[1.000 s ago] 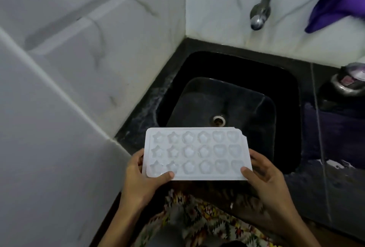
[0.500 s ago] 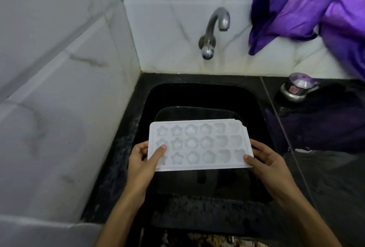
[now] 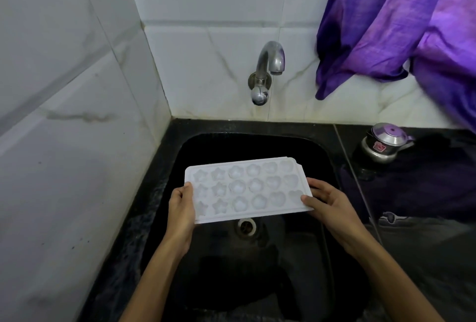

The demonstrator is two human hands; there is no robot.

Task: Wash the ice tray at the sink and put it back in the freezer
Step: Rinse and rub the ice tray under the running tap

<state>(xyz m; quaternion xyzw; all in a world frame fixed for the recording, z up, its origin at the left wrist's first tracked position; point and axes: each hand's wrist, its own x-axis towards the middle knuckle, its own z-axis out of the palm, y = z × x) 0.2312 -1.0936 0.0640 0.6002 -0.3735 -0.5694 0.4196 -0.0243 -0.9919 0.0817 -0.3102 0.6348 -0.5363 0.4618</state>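
Your left hand (image 3: 181, 208) and right hand (image 3: 328, 202) grip the ice tray (image 3: 247, 189) by its ends, mid-frame over the sink (image 3: 257, 141).

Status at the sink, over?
Both hands, left and right, grip ice tray ends. Tray held over sink. Tap dry, path clear.

Ice tray (image 3: 247, 189) over sink (image 3: 319, 167), above drain (image 3: 246, 227) — tap (image 3: 268, 74) behind, pot (image 3: 385, 145) right.
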